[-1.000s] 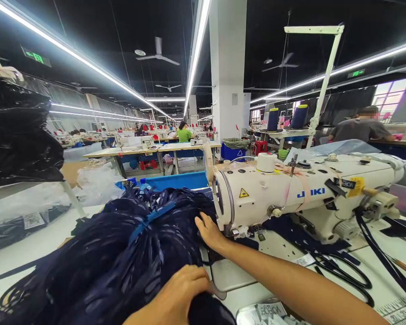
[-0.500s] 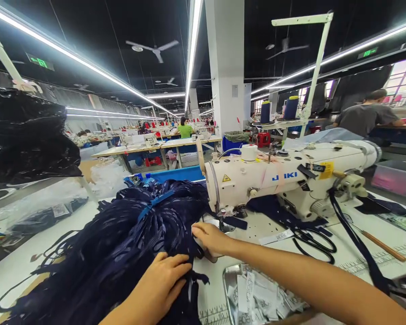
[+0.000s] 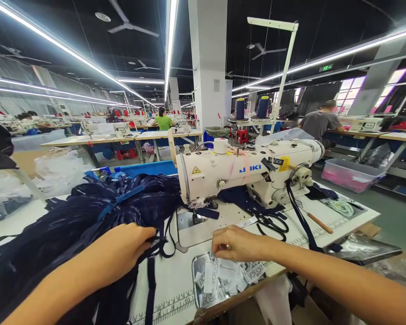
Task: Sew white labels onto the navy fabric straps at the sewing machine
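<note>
My left hand (image 3: 122,250) lies on a big heap of dark navy fabric strips (image 3: 71,225) at the left of the white table, fingers curled round some strips. My right hand (image 3: 235,243) hovers over a metal tray of white labels (image 3: 219,277) at the table's front edge, fingers pinched together; what they hold is too small to see. Behind both hands stands a cream sewing machine (image 3: 243,174) with its needle over the plate (image 3: 192,221).
Black scissors (image 3: 274,223) and a wooden stick (image 3: 320,222) lie right of the machine. A navy strap (image 3: 299,216) hangs from it. Two thread cones (image 3: 252,108) stand behind. Other people sit at tables beyond; a pink bin (image 3: 350,174) is on the right.
My right hand drew back from the fabric by the needle to the label tray. My left hand slid left along the heap. The view turned right and pulled back.
</note>
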Motion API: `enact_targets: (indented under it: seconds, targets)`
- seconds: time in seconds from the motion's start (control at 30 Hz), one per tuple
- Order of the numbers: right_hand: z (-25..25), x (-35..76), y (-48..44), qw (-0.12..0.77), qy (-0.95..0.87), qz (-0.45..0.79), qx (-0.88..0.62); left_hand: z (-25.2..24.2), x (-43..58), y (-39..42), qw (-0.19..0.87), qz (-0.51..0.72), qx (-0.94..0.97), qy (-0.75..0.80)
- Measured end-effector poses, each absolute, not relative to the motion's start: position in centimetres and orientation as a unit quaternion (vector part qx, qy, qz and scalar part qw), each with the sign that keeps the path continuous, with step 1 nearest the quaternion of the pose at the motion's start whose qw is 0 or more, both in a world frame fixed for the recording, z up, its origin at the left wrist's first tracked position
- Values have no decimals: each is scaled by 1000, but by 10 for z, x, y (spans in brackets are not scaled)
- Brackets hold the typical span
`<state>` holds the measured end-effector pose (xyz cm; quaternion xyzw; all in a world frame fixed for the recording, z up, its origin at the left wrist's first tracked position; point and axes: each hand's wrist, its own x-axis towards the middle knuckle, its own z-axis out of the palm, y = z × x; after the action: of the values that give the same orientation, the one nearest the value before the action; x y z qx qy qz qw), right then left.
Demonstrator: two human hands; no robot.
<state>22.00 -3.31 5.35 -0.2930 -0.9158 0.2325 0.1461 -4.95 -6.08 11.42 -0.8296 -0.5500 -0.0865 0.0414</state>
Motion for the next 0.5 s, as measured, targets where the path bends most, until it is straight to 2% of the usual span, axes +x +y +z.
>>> enact_targets:
  seconds: [0.03,0.07,0.13,0.23,0.37,0.5]
  targets:
    - [53,218,-36,123,-934,199,-272,114,-35,-55,20,-34,-840,-542]
    - [52,214,-38,102,-947,165,-257,111,-20,-49,12,-34,-838,-544]
    - [49,208,-40,69,-959,112,-253,93,11,-36,-35,-114,-820,-559]
    - [41,201,-40,40,-957,72,-277,53,35,-21,-66,-153,-806,-568]
    - [29,199,-40,49,-944,116,-305,16,22,-12,-91,-170,-801,-566]
    - [27,198,-44,100,-924,178,-323,10,1,-8,-150,-235,-797,-535]
